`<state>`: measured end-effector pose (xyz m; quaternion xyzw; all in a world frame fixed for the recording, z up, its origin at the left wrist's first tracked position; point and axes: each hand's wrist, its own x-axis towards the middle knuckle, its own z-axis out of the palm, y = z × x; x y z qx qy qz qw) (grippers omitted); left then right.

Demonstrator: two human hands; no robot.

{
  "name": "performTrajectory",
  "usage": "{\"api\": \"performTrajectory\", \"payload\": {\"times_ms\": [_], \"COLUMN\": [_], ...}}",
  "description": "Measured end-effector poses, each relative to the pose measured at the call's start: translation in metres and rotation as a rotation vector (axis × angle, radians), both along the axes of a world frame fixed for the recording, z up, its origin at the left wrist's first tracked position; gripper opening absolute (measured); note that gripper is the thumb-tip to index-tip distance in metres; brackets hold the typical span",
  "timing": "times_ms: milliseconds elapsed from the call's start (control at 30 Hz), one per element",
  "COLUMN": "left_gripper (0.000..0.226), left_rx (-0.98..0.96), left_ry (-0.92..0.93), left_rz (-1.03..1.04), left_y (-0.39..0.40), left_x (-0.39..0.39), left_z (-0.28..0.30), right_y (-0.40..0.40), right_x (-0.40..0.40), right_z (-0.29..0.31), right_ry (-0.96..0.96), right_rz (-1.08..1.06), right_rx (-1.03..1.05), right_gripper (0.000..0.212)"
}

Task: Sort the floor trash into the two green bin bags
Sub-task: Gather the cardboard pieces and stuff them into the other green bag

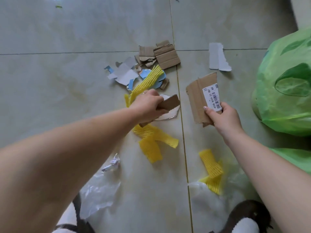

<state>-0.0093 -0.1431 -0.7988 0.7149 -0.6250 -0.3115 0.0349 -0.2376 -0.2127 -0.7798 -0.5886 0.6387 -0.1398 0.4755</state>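
My left hand (pixel 148 105) grips a brown cardboard strip (pixel 170 103) just above the floor litter. My right hand (pixel 222 118) holds a larger cardboard piece (pixel 196 96) with a white barcode label, lifted off the tiles. One green bin bag (pixel 286 91) bulges at the right edge; a second patch of green bag (pixel 296 158) shows below it. On the floor lie yellow foam netting pieces (pixel 151 143), (pixel 212 169), more cardboard scraps (pixel 165 55), torn grey-and-blue card (pixel 124 73) and a white card strip (pixel 218 57).
Clear plastic film (pixel 97 194) and a crumpled wrapper (pixel 112 163) lie near my feet. A white torn disc (pixel 168 113) sits under my left hand. My slippers (pixel 247 219) show at the bottom. The tiled floor (pixel 67 81) stretches left and away.
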Motion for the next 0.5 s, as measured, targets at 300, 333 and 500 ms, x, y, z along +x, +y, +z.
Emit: {"api": "performTrajectory", "payload": {"times_ms": [300,333,500], "left_gripper": [0.037,0.041,0.036], "left_rx": [0.022,0.022,0.133], "left_ry": [-0.32,-0.318,-0.094], "left_rz": [-0.456,-0.455,-0.342], "left_y": [-0.023,-0.026,-0.056], "left_x": [0.004,0.004,0.007], "left_z": [-0.016,-0.017,-0.012], "right_y": [-0.038,-0.043,-0.075], "right_x": [0.019,0.02,0.022], "right_z": [0.002,0.0,-0.007], "right_ry": [-0.026,-0.026,0.016], "right_rz": [0.04,0.033,-0.036], "right_rx": [-0.018,-0.013,-0.018], "right_gripper": [0.007,0.006,0.004]}}
